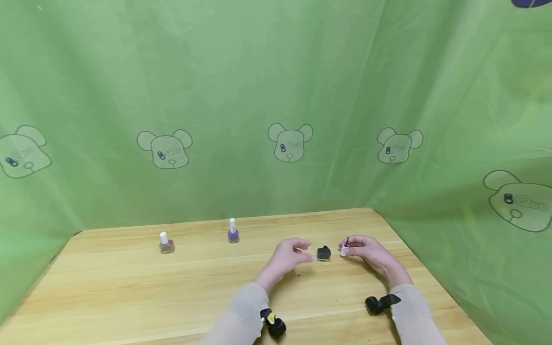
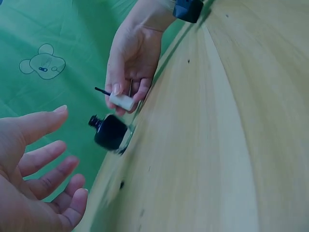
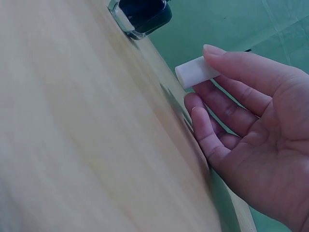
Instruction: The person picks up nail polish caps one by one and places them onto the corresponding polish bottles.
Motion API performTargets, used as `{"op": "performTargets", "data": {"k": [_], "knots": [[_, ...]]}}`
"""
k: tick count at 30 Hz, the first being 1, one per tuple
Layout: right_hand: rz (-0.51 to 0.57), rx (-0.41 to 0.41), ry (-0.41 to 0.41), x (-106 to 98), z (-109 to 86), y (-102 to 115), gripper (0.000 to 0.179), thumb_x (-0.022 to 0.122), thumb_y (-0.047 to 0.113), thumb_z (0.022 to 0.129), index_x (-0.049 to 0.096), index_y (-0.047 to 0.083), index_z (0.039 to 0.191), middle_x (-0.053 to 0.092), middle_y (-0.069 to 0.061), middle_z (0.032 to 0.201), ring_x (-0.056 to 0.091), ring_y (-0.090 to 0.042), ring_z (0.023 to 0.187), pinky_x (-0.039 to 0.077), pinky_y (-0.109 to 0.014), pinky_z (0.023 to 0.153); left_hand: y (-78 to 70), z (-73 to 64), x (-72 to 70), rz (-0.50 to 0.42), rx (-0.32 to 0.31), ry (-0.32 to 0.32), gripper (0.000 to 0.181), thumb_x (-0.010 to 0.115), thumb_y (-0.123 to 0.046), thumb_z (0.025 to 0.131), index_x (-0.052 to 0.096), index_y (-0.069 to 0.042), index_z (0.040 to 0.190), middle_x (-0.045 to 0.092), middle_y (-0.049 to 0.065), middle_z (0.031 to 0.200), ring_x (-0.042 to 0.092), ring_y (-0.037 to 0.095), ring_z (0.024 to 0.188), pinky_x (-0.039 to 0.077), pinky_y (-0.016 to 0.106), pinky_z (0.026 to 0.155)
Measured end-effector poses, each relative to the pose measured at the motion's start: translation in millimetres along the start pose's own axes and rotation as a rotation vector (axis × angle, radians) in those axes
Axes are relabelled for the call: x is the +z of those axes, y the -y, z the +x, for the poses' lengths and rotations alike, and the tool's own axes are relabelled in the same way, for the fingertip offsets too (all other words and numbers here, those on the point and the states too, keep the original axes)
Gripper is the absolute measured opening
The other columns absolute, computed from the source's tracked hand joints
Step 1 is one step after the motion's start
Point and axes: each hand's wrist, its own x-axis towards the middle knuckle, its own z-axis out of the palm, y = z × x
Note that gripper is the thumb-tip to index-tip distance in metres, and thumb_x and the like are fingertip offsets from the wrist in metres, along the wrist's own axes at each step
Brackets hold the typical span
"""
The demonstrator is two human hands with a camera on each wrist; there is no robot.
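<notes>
Pinched between the thumb and fingers of my right hand (image 1: 366,250) is a white nail polish cap (image 3: 195,72), its dark brush pointing up. Left of it stands an uncapped nail polish bottle (image 1: 324,254) of dark polish, upright on the table, its neck bare in the left wrist view. On the bottle's other side my left hand (image 1: 291,255) is held with thumb and fingers spread apart, nothing between them. Its fingertips are close to the bottle but apart from it.
A capped purple nail polish bottle (image 1: 233,235) stands near the back edge of the wooden table (image 1: 129,287). Farther left is a capped brownish-pink nail polish bottle (image 1: 166,246). A green curtain (image 1: 233,96) with bear-face prints hangs behind and along the sides.
</notes>
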Motion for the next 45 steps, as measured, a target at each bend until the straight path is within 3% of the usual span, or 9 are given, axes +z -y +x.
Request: {"op": "performTargets", "data": {"k": [6, 10, 18, 26, 31, 36, 40, 45], "knots": [[-0.011, -0.009, -0.004, 0, 0.4, 0, 0.036, 0.070, 0.010, 0.087, 0.058, -0.011, 0.114, 0.069, -0.010, 0.113, 0.064, -0.009, 0.098, 0.050, -0.018, 0.088, -0.6, 7.2, 18.3, -0.019, -0.056, -0.047, 0.047, 0.081, -0.018, 0.078, 0.066, -0.005, 0.121, 0.065, 0.016, 0.123, 0.062, 0.020, 0.101, 0.054, 0.027, 0.081], [-0.008, -0.007, -0.010, -1, 0.9, -1, 0.033, 0.069, 0.009, 0.088, 0.059, -0.010, 0.113, 0.068, -0.012, 0.114, 0.064, -0.009, 0.097, 0.051, -0.019, 0.087, 0.8, 9.6, 28.8, -0.017, -0.066, -0.076, 0.048, 0.081, -0.015, 0.077, 0.065, -0.003, 0.121, 0.066, 0.015, 0.122, 0.062, 0.028, 0.108, 0.055, 0.034, 0.087], [0.010, -0.008, -0.002, -2, -0.4, -1, 0.026, 0.070, 0.010, 0.087, 0.061, -0.004, 0.107, 0.068, -0.011, 0.114, 0.064, -0.009, 0.097, 0.051, -0.019, 0.089, 4.3, 13.5, 43.9, 0.017, -0.091, -0.151, 0.043, 0.081, -0.009, 0.075, 0.068, -0.003, 0.116, 0.069, 0.015, 0.117, 0.063, 0.030, 0.111, 0.052, 0.039, 0.097], [0.008, -0.016, 0.003, -1, -0.9, 0, 0.029, 0.069, 0.008, 0.087, 0.060, -0.006, 0.111, 0.069, -0.010, 0.113, 0.065, -0.007, 0.098, 0.052, -0.018, 0.088, 5.9, 15.2, 50.5, 0.163, -0.085, -0.213, 0.037, 0.083, -0.017, 0.073, 0.073, -0.012, 0.108, 0.074, 0.009, 0.105, 0.065, 0.024, 0.099, 0.051, 0.037, 0.090], [-0.004, -0.030, 0.018, 1, -0.9, 1, 0.035, 0.069, 0.008, 0.088, 0.057, -0.012, 0.114, 0.070, -0.007, 0.112, 0.065, -0.007, 0.098, 0.051, -0.018, 0.089, 8.3, 15.3, 52.4, 0.262, -0.101, -0.244, 0.033, 0.083, -0.023, 0.074, 0.074, -0.018, 0.105, 0.074, 0.002, 0.101, 0.058, 0.020, 0.093, 0.046, 0.036, 0.084], [-0.027, -0.033, 0.028, 1, -1.3, 3, 0.036, 0.067, 0.008, 0.089, 0.056, -0.013, 0.115, 0.069, -0.013, 0.115, 0.064, -0.007, 0.098, 0.050, -0.018, 0.089, 9.0, 16.8, 55.5, 0.365, -0.104, -0.281, 0.026, 0.083, -0.029, 0.074, 0.076, -0.023, 0.098, 0.075, -0.005, 0.094, 0.054, 0.014, 0.084, 0.043, 0.030, 0.074], [-0.037, -0.015, 0.025, 1, -1.3, 4, 0.034, 0.068, 0.009, 0.088, 0.058, -0.010, 0.114, 0.068, -0.017, 0.117, 0.064, -0.008, 0.099, 0.050, -0.018, 0.090, 8.0, 16.6, 56.5, 0.370, -0.103, -0.293, 0.022, 0.084, -0.030, 0.074, 0.076, -0.024, 0.094, 0.075, -0.008, 0.090, 0.052, 0.012, 0.081, 0.041, 0.027, 0.071], [-0.030, -0.020, 0.036, 2, -0.6, 5, 0.031, 0.068, 0.009, 0.088, 0.058, -0.008, 0.112, 0.068, -0.016, 0.116, 0.065, -0.010, 0.098, 0.053, -0.022, 0.089, 9.0, 15.9, 53.7, 0.295, -0.083, -0.283, 0.021, 0.084, -0.024, 0.074, 0.076, -0.020, 0.093, 0.075, -0.005, 0.087, 0.056, 0.011, 0.082, 0.044, 0.028, 0.074]]}}
